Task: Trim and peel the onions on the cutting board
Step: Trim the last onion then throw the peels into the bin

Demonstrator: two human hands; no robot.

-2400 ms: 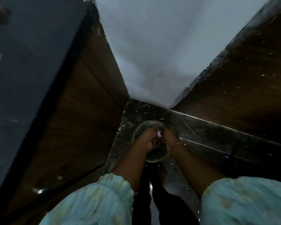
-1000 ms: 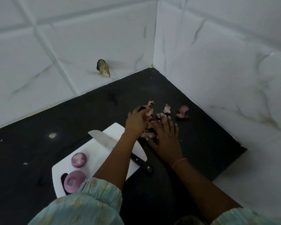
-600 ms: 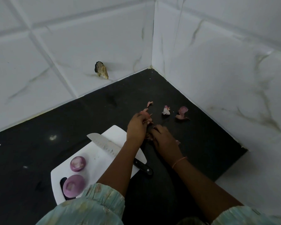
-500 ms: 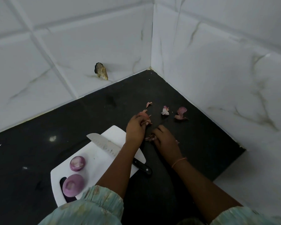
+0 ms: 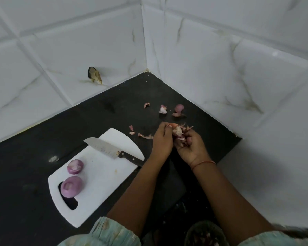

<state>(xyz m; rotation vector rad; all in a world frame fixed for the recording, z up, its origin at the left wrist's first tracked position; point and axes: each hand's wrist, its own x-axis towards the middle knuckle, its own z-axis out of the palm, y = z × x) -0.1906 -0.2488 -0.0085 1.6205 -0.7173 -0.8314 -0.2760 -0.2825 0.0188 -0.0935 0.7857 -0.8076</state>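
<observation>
Two peeled purple onions sit on the white cutting board: a smaller one and a larger one near the handle slot. A knife lies across the board's far end, black handle pointing right. Right of the board, above the black counter, my right hand is cupped palm-up around a bunch of pink onion skins. My left hand presses against the same bunch, fingers closed on the skins.
Loose onion skins lie on the counter toward the corner, and a few more by the board's tip. White tiled walls meet in a corner behind. A dark bowl with scraps shows at the bottom edge, below the counter.
Both hands have lifted off the counter with the gathered skins and shifted right. Before that the view swung up from a bowl on the floor to the counter.
</observation>
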